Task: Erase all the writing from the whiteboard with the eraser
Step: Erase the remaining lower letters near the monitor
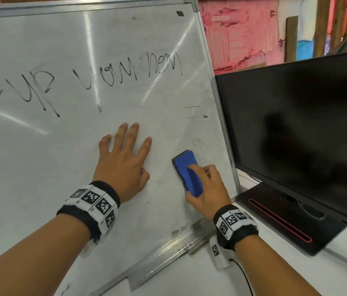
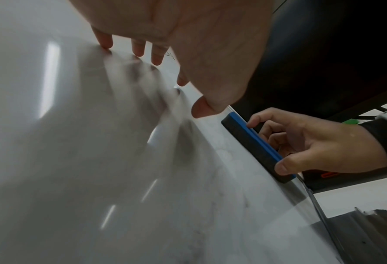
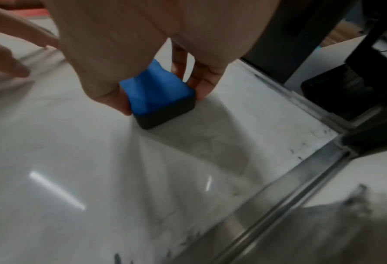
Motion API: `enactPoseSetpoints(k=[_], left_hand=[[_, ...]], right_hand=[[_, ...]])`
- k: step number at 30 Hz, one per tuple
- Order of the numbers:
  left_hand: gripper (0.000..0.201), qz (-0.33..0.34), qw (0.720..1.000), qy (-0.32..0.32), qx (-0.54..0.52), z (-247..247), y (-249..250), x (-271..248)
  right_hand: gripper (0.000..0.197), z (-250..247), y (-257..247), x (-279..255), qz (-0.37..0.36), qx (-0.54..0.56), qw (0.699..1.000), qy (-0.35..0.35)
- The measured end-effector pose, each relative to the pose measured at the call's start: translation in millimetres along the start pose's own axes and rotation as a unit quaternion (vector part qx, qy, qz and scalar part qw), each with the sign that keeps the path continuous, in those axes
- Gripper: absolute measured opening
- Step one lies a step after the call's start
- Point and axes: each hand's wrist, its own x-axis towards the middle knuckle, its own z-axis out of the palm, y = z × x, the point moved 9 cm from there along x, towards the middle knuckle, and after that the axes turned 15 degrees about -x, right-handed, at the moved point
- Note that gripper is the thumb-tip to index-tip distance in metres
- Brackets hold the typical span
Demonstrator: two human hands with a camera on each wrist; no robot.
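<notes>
A whiteboard (image 1: 61, 159) leans tilted, with black handwriting (image 1: 123, 75) across its upper half. My right hand (image 1: 205, 186) grips a blue eraser (image 1: 186, 170) with a black felt base, pressed flat on the board near the lower right corner. In the right wrist view the eraser (image 3: 158, 92) is pinched between thumb and fingers, felt on the whiteboard (image 3: 97, 178). My left hand (image 1: 123, 159) lies flat with spread fingers on the board, just left of the eraser. The left wrist view shows that left hand's fingertips (image 2: 138, 51) touching the whiteboard (image 2: 75, 160) and the eraser (image 2: 258, 146) side-on.
A dark monitor (image 1: 296, 129) stands right of the board on a black base (image 1: 285, 216) with a red line. The board's metal frame (image 1: 221, 116) and bottom rail (image 1: 168, 251) run close to the eraser. A pink wall (image 1: 238, 35) lies behind.
</notes>
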Motion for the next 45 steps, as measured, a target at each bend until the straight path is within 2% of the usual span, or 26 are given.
enactPoseSetpoints(k=[5, 7, 11, 15, 16, 18, 22, 23, 27, 28, 30, 33, 34, 35, 38, 39, 43, 45], left_hand=[[0.078, 0.0, 1.0, -0.011, -0.001, 8, 8, -1], [0.077, -0.001, 1.0, -0.008, -0.008, 8, 11, -1], [0.075, -0.001, 1.0, 0.005, -0.025, 2, 14, 1], [0.071, -0.003, 1.0, 0.005, -0.024, -1, 14, -1], [0.071, -0.004, 1.0, 0.004, -0.021, 0, 13, -1], [0.07, -0.003, 1.0, 0.001, -0.017, 2, 11, -2], [0.07, -0.004, 1.0, 0.004, -0.019, 5, 11, -1], [0.07, -0.003, 1.0, 0.006, -0.02, 5, 11, -1], [0.071, -0.004, 1.0, -0.001, -0.006, 5, 8, -3], [0.071, -0.004, 1.0, -0.003, -0.003, 6, 7, -4], [0.072, -0.003, 1.0, -0.004, 0.001, 7, 8, -4], [0.07, -0.001, 1.0, 0.006, -0.003, 7, 9, -3], [0.07, -0.003, 1.0, 0.008, -0.003, 7, 10, -3], [0.069, -0.005, 1.0, 0.008, -0.001, 7, 10, -2], [0.069, -0.008, 1.0, 0.006, 0.006, 7, 9, -2], [0.069, -0.005, 1.0, 0.007, 0.008, 6, 8, -2], [0.067, 0.013, 1.0, 0.016, 0.013, 6, 7, -1], [0.067, 0.019, 0.999, 0.018, 0.02, 6, 6, -1]], right_hand=[[0.079, -4, 31, -5, 0.127, 0.041, 0.991, 0.008], [0.079, -4, 27, -6, 0.137, 0.029, 0.99, -0.01], [0.079, -2, 11, -2, 0.107, 0.013, 0.993, -0.052], [0.072, -6, 31, 0, 0.22, 0.083, 0.971, -0.033], [0.07, -6, 32, 1, 0.23, 0.091, 0.968, -0.033], [0.069, -6, 22, 2, 0.209, 0.099, 0.972, -0.034], [0.075, -5, -10, 10, 0.111, 0.083, 0.989, -0.05], [0.075, -5, -10, 12, 0.11, 0.081, 0.99, -0.043], [0.069, -7, 17, 12, 0.238, 0.147, 0.96, 0.019], [0.069, -6, 19, 11, 0.246, 0.142, 0.959, 0.021], [0.072, -6, 11, 11, 0.216, 0.128, 0.968, 0.013], [0.077, -4, -12, 11, 0.113, 0.099, 0.988, -0.022], [0.075, -4, -13, 12, 0.102, 0.088, 0.991, -0.022], [0.074, -7, -8, 14, 0.115, 0.088, 0.989, -0.011], [0.073, -19, 14, 20, 0.215, 0.126, 0.968, 0.032], [0.074, -21, 14, 22, 0.216, 0.123, 0.968, 0.037], [0.077, -27, -14, 29, 0.071, 0.04, 0.996, 0.036], [0.076, -33, -5, 37, 0.09, 0.035, 0.994, 0.049]])
